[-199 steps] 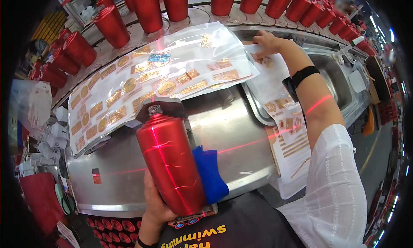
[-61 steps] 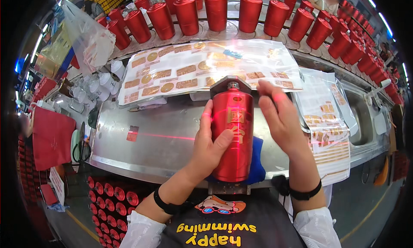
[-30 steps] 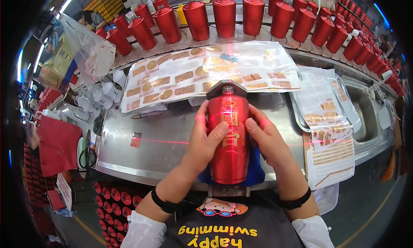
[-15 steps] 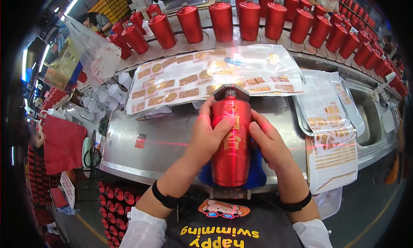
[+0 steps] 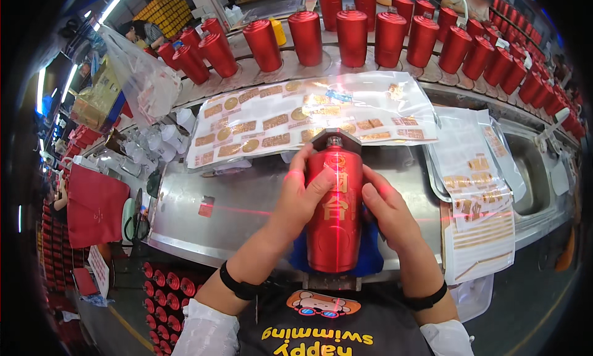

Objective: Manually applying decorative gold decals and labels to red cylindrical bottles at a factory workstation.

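While it lies lengthwise on a blue pad [image 5: 369,257] at the near edge of the steel counter [image 5: 247,205], the red bottle [image 5: 335,215] points its neck away from the person and shows gold characters along its side, with a thin red light line running down its length. Pressed against the bottle's left flank is the left hand [image 5: 298,198], fingers curled over the upper body and thumb laid across the front. On the bottle's other flank the right hand [image 5: 388,213] cups it, fingers flat against the side, so both hands clasp the bottle between them. Just beyond the bottle's neck lies a clear sheet of gold stickers [image 5: 309,116]. To the bottle's right, more sticker sheets [image 5: 475,189] rest in a steel tray. Farther back from the bottle, a curved row of red bottles [image 5: 370,35] stands upright. Left of the bottle, well apart, a red bag [image 5: 92,205] hangs.
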Demonstrator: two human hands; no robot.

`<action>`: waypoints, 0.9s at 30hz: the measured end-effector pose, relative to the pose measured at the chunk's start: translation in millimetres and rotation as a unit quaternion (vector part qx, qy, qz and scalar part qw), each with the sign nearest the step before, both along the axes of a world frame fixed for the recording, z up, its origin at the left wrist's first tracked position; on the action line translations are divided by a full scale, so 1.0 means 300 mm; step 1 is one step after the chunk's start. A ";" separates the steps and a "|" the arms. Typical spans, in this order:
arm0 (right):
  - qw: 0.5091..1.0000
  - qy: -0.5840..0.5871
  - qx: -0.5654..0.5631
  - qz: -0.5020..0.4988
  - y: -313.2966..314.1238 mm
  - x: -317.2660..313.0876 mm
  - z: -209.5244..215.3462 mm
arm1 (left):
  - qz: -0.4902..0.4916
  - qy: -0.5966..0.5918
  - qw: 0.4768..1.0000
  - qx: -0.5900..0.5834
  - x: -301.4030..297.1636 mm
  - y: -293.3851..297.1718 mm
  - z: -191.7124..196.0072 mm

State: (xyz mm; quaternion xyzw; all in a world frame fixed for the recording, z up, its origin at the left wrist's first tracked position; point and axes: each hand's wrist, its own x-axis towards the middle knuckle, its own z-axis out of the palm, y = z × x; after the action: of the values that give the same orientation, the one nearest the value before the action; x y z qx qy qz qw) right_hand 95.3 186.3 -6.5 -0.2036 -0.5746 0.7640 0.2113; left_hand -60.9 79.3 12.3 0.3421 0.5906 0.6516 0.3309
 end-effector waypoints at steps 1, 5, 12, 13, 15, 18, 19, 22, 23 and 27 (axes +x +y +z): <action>1.000 -0.009 0.000 0.008 0.004 0.002 0.006 | -0.002 -0.003 1.000 -0.002 0.011 -0.007 0.005; 1.000 -0.022 -0.007 0.019 0.004 0.001 0.024 | -0.003 0.087 0.996 -0.002 0.032 -0.038 0.007; 0.999 0.004 0.045 -0.005 0.002 -0.021 -0.028 | -0.007 0.081 0.997 -0.011 0.037 -0.043 -0.009; 1.000 0.010 0.022 -0.004 0.000 -0.018 -0.023 | -0.005 0.076 0.997 -0.010 0.039 -0.046 -0.006; 1.000 0.016 -0.002 -0.004 0.001 -0.015 -0.009 | 0.000 0.063 0.998 -0.003 0.042 -0.046 -0.001; 0.999 -0.043 0.017 0.013 0.004 -0.016 0.002 | -0.007 0.064 0.998 -0.003 0.036 -0.042 -0.008; 0.999 -0.030 0.043 -0.003 -0.004 -0.024 -0.007 | -0.019 0.079 0.997 -0.010 0.037 -0.040 -0.009; 0.999 -0.016 0.050 -0.014 0.000 -0.019 -0.015 | -0.004 0.039 0.999 0.010 0.057 -0.041 0.011; 0.999 -0.016 0.030 -0.009 0.007 -0.011 -0.017 | -0.004 0.040 0.999 0.010 0.058 -0.042 0.009; 0.990 0.057 0.048 -0.118 0.042 0.052 0.010 | 0.000 0.084 0.996 0.008 0.066 -0.044 0.025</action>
State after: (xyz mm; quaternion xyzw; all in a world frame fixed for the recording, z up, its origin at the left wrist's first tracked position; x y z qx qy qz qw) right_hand 110.9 198.9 -3.5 -0.2158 -0.5696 0.7155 0.3420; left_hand -41.2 66.2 19.7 0.3984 0.6113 0.6252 0.2769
